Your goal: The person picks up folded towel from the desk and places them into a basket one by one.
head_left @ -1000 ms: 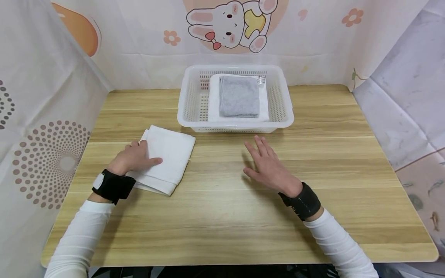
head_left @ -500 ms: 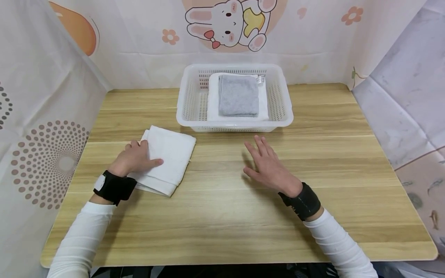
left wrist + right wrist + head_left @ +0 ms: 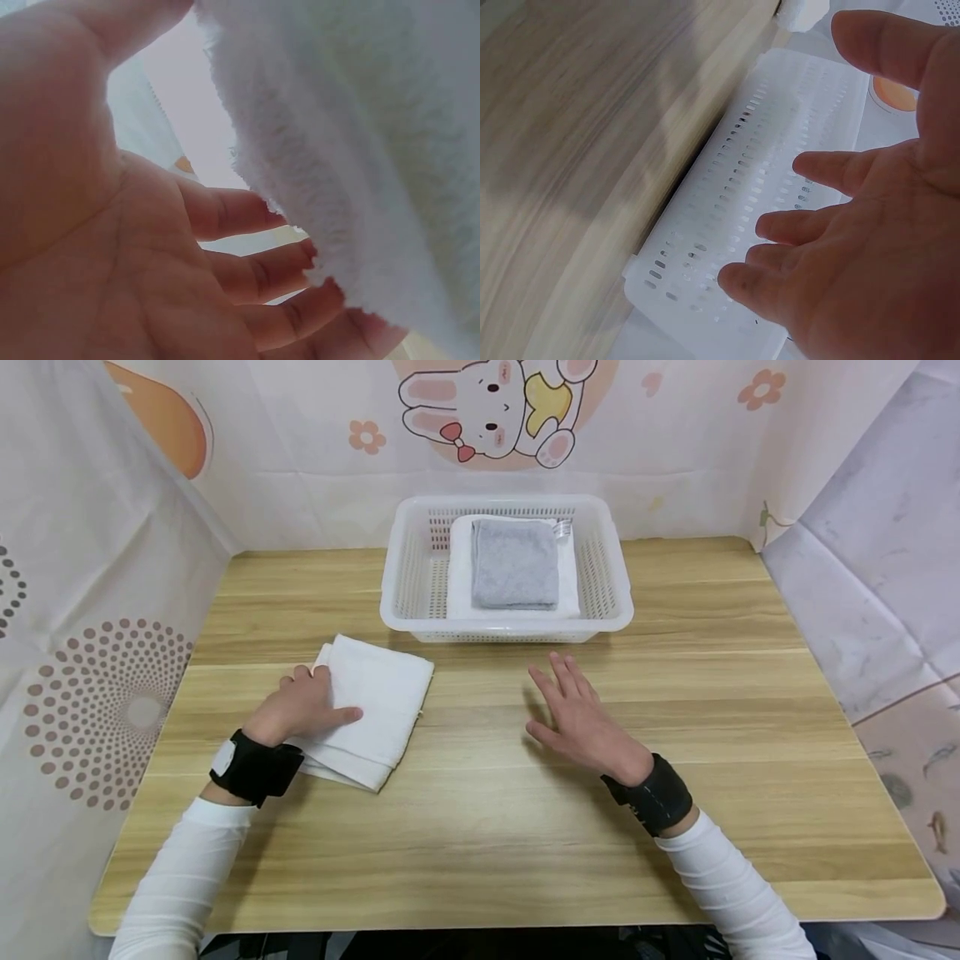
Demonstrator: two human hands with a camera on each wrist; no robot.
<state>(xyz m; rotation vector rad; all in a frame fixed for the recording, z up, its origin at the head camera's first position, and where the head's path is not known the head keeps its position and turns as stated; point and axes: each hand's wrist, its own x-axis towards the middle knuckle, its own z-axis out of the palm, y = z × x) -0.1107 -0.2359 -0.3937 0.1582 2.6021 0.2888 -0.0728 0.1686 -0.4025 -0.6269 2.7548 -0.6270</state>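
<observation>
A folded white towel [image 3: 386, 697] lies on the left part of the wooden table. My left hand [image 3: 302, 708] grips its left edge, thumb on top and the other fingers tucked under. In the left wrist view the fingers [image 3: 262, 274] disappear behind the fuzzy edge of the towel [image 3: 322, 172]. Over the table, in front of the basket, my right hand [image 3: 587, 724] is held with fingers spread and nothing in it. The right wrist view shows the palm [image 3: 877, 225] facing the camera, with the basket's slotted side [image 3: 735, 187] beyond the fingertips.
At the back centre stands a white slotted plastic basket [image 3: 506, 628]. Inside it a folded grey towel [image 3: 515, 565] rests on a folded white one [image 3: 460, 589]. Printed curtains [image 3: 300, 510] enclose the table [image 3: 480, 852] at the back and sides.
My left hand has slid the white towel slightly to the right in the last half second. The right hand and the basket have stayed in place.
</observation>
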